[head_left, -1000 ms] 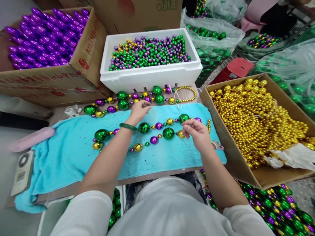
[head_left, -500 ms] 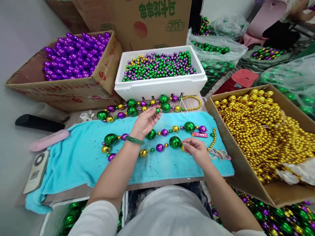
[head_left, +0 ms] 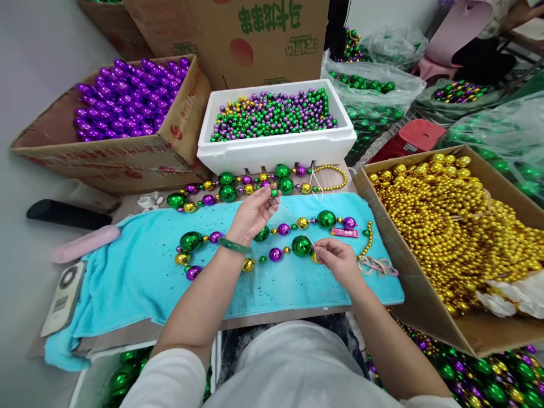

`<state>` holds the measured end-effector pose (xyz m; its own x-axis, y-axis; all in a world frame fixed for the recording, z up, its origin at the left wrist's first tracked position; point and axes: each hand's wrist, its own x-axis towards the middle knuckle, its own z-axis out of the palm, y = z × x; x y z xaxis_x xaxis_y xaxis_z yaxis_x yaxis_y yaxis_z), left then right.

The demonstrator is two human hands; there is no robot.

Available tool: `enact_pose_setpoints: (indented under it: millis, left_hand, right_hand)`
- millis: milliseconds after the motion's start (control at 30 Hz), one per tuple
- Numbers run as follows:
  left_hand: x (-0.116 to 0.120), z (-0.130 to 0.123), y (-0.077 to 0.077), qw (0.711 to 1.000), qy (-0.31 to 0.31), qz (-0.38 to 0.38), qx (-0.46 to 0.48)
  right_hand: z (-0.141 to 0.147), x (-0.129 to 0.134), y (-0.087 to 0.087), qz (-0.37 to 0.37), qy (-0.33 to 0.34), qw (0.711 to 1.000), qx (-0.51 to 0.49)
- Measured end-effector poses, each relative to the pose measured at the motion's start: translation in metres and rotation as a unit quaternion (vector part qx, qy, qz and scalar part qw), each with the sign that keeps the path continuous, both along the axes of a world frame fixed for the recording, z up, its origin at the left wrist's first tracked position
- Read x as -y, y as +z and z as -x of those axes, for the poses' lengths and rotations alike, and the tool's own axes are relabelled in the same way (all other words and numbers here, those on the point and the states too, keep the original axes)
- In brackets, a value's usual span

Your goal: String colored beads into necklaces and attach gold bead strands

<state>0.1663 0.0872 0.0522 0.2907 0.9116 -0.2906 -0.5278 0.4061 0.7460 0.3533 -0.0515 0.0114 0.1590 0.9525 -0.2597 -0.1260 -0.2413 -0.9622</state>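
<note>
Between the fingertips of my left hand (head_left: 255, 212) is a small green bead (head_left: 274, 193), pinched above the towel. A thin pale needle or stiff thread (head_left: 293, 220) runs from that bead down to my right hand (head_left: 338, 259), whose thumb and fingers are closed on its lower end. Under my hands a strand of green, purple and gold beads lies in a loop, with a large green bead (head_left: 301, 246) just left of my right fingers. My left forearm covers part of this strand. A finished-looking necklace (head_left: 228, 193) lies behind the towel.
The turquoise towel (head_left: 127, 272) covers the tabletop. Behind it stand a foam box (head_left: 276, 148) of small beads and a carton (head_left: 187, 122) of purple beads. A carton (head_left: 420, 306) of gold strands stands at right. A lighter-like pink packet (head_left: 344, 233) lies nearby.
My left hand and the green bead have shifted very slightly right and down, toward my right hand. My right hand stays almost still, and the beads on the towel keep their places.
</note>
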Motion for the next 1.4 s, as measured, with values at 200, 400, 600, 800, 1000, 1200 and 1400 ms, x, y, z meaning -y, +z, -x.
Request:
enact_pose_setpoints:
  millis: [200, 400, 600, 800, 1000, 1200, 1400]
  left_hand:
    - [0.024, -0.014, -0.003, 0.995, -0.033, -0.061, -0.071]
    - [0.050, -0.032, 0.000, 0.971, -0.077, -0.133, -0.184]
    - [0.062, -0.045, 0.028, 0.946, -0.076, -0.240, -0.204]
    - [0.063, -0.051, 0.034, 0.924, -0.048, -0.314, -0.211]
    - [0.066, -0.048, -0.013, 0.734, -0.249, -0.483, -0.408]
    - [0.085, -0.031, -0.051, 0.616, -0.238, -0.471, -0.585]
    - [0.098, 0.012, -0.048, 0.593, -0.243, -0.444, -0.626]
  right_hand:
    - [0.002, 0.000, -0.007, -0.018, -0.007, 1.000, 0.004]
    - [-0.006, 0.000, -0.002, -0.055, -0.012, 0.997, 0.054]
    - [-0.018, -0.004, 0.018, -0.100, 0.043, 0.993, 0.033]
    - [-0.018, -0.004, 0.023, -0.125, 0.050, 0.991, 0.017]
    - [-0.024, -0.002, 0.045, -0.181, 0.005, 0.983, -0.035]
    - [-0.043, -0.003, 0.085, -0.256, -0.061, 0.965, -0.016]
    - [-0.068, -0.001, 0.078, -0.222, -0.147, 0.964, -0.022]
